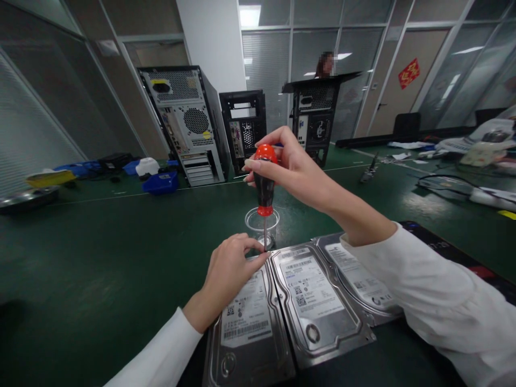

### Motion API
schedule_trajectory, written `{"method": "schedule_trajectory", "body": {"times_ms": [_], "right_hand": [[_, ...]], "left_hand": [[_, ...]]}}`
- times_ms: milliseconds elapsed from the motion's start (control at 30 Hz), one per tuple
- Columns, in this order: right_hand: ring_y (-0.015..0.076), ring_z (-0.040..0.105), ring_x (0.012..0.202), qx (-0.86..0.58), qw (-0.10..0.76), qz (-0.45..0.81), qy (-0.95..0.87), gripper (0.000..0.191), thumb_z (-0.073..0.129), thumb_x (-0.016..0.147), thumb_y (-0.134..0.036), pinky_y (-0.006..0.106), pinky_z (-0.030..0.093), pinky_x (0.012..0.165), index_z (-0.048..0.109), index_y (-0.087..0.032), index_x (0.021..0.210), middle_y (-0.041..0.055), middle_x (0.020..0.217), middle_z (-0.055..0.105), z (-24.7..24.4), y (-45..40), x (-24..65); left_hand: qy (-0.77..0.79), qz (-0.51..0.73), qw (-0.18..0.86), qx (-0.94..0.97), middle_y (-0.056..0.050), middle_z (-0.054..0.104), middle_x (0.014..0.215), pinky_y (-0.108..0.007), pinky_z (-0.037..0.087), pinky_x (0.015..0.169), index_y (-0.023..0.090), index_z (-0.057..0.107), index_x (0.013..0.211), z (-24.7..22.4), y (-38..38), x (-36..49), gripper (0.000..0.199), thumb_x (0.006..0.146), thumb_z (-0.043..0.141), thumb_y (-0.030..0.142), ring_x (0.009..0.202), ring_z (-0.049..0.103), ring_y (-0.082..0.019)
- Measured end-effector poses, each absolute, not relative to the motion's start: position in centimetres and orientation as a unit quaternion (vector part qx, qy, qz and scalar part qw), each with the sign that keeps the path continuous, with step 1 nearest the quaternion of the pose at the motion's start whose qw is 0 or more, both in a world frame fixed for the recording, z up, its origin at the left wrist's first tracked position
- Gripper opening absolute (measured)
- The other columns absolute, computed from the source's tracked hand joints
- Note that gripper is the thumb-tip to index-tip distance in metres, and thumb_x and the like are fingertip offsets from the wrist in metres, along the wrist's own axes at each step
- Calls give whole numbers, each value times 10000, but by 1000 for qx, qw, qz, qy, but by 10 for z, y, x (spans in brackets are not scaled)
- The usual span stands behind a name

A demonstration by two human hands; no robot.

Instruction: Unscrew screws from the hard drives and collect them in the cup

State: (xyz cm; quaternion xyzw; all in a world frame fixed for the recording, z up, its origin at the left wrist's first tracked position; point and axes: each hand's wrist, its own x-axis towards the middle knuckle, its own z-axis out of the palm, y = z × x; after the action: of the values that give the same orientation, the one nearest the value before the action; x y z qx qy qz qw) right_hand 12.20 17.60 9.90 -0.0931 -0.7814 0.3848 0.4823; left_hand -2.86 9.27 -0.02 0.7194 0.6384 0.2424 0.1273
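Gripped by its red and black handle, a screwdriver (265,185) stands upright in my right hand (296,169). Its shaft points down to the far edge of the left hard drive (253,344). My left hand (234,269) rests on that drive, thumb and forefinger pinched around the screwdriver's tip; anything small between them is hidden. Beside it lies a middle hard drive (318,314), label up. A third hard drive (358,271) sits to the right, partly covered by my right sleeve. Just behind the drives stands a clear plastic cup (262,221), partly hidden by the screwdriver.
Computer cases, a large one (189,123), a smaller one (244,129) and another (314,118), stand at the back of the green table (100,269). Blue bins (160,183) are at the left. Cables and bags (479,145) lie at the right. A person (324,65) is behind.
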Motion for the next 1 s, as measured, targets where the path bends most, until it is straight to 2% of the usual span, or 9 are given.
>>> {"method": "schedule_trajectory", "body": {"times_ms": [200, 467, 700, 867, 1000], "right_hand": [[129, 631, 782, -96, 473, 364, -797, 285, 629, 837, -284, 275, 541, 716, 398, -203, 982, -14, 836, 542, 103, 168, 124], [127, 633, 809, -63, 470, 373, -798, 268, 599, 862, -289, 293, 538, 770, 401, -192, 1013, 5, 891, 546, 101, 169, 123], [112, 609, 875, -52, 459, 360, -810, 279, 587, 867, -245, 273, 521, 830, 460, -177, 1105, 17, 995, 563, 102, 171, 123], [135, 597, 867, -86, 532, 260, -801, 328, 730, 745, -234, 268, 522, 792, 534, -158, 997, 9, 932, 578, 99, 170, 118], [138, 599, 847, -100, 547, 231, -799, 351, 743, 734, -278, 268, 523, 771, 527, -160, 985, 14, 930, 579, 97, 167, 115]], "left_hand": [[562, 248, 246, 750, 13, 553, 759, -223, 320, 642, 283, 712, 913, -3, 105, -55, 174, 825, 615, 398, 679, 461, -85], [512, 238, 277, 777, 16, 475, 696, -209, 319, 636, 289, 697, 995, -6, 108, -63, 214, 876, 550, 391, 664, 446, -70], [510, 242, 244, 788, 14, 471, 680, -217, 314, 649, 285, 702, 970, -6, 105, -57, 198, 869, 565, 385, 685, 453, -79], [530, 236, 206, 788, 15, 547, 726, -226, 320, 658, 273, 710, 919, -4, 104, -48, 179, 846, 600, 394, 723, 476, -88], [557, 217, 137, 790, 5, 584, 785, -249, 336, 684, 234, 706, 851, -2, 103, -37, 195, 844, 599, 397, 775, 493, -116]]}}
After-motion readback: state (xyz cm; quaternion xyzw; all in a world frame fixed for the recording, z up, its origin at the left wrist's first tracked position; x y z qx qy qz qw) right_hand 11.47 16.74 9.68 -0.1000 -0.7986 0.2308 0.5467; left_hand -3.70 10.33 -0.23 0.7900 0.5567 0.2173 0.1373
